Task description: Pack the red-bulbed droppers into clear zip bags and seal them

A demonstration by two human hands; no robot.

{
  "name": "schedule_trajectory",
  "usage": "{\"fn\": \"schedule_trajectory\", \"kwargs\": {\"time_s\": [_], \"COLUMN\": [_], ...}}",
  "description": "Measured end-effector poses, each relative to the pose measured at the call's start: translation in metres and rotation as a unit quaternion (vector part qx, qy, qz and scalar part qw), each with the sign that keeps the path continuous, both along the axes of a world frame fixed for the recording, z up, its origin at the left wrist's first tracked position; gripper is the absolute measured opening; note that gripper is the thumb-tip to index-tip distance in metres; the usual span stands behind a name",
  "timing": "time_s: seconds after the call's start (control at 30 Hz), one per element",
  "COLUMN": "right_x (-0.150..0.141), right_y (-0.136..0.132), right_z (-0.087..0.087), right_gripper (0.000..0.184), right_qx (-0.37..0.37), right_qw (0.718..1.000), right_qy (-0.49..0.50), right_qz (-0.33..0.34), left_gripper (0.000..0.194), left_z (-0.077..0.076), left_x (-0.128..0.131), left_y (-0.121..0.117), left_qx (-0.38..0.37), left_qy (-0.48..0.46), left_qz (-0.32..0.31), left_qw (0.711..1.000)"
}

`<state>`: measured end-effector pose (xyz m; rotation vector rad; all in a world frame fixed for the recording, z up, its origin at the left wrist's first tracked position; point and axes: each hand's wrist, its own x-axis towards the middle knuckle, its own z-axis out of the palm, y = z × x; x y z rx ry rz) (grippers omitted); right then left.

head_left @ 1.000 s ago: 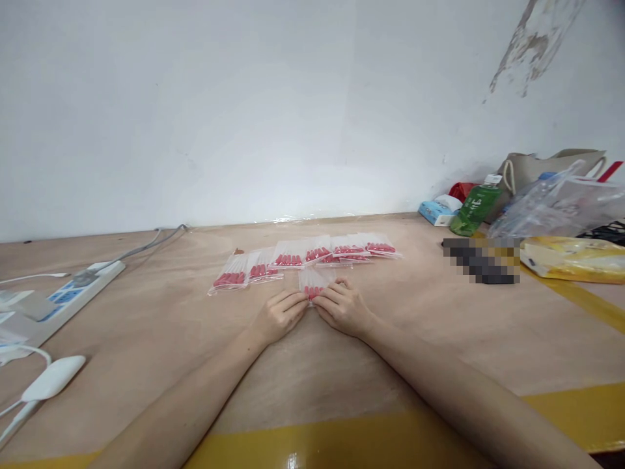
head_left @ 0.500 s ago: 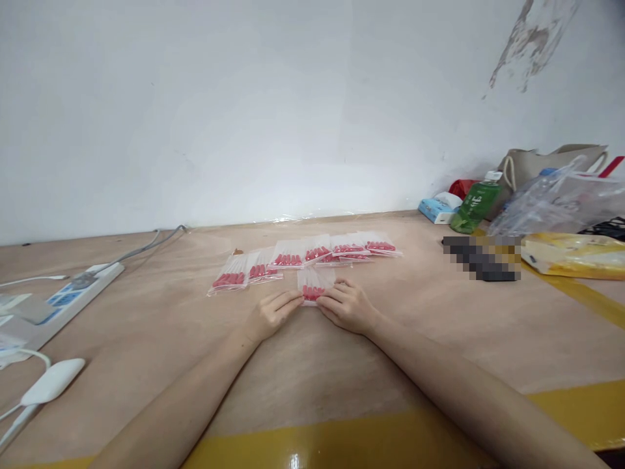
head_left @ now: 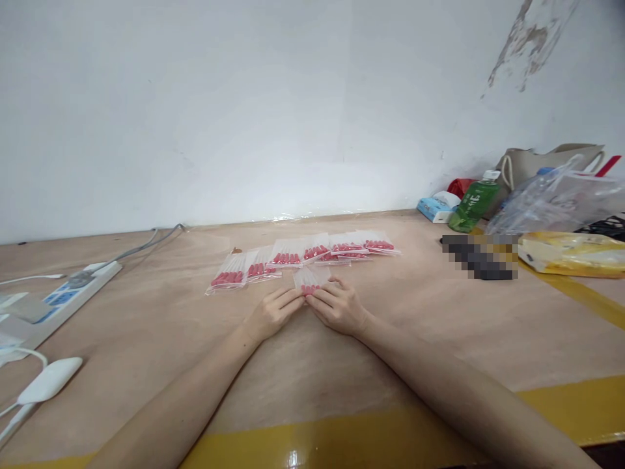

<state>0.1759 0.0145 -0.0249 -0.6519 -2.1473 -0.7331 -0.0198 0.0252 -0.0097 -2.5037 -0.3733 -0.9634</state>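
A small clear zip bag with red pieces in it lies flat on the wooden table in front of me. My left hand and my right hand meet at its near edge, fingers pressed together on it. Behind it, a row of several similar clear bags with red pieces lies side by side, running from left to right.
A white power strip with cables sits at the left, a white adapter nearer me. At the right are a green bottle, a blue tissue pack, plastic bags and a yellow packet. Yellow tape lines the near table edge.
My two hands have drawn closer together over the bag's near edge, covering more of its red pieces. The row of bags behind has not moved.
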Motion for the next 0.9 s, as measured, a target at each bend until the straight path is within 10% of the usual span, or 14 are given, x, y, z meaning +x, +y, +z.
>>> {"fn": "schedule_trajectory", "kwargs": {"time_s": [0.73,0.9], "right_x": [0.048,0.049], "right_y": [-0.001,0.002], "right_z": [0.003,0.0], "right_gripper": [0.013,0.017], "right_qx": [0.04,-0.029], "right_qw": [0.998,0.999], "right_qy": [-0.001,0.008], "right_qz": [-0.043,-0.038], "left_gripper": [0.017,0.009], "left_z": [-0.009,-0.009], "left_x": [-0.011,-0.01], "left_y": [-0.005,-0.013], "left_qx": [-0.079,-0.227], "left_qy": [-0.047,-0.082], "left_qz": [0.061,0.079], "left_qw": [0.994,0.967]}}
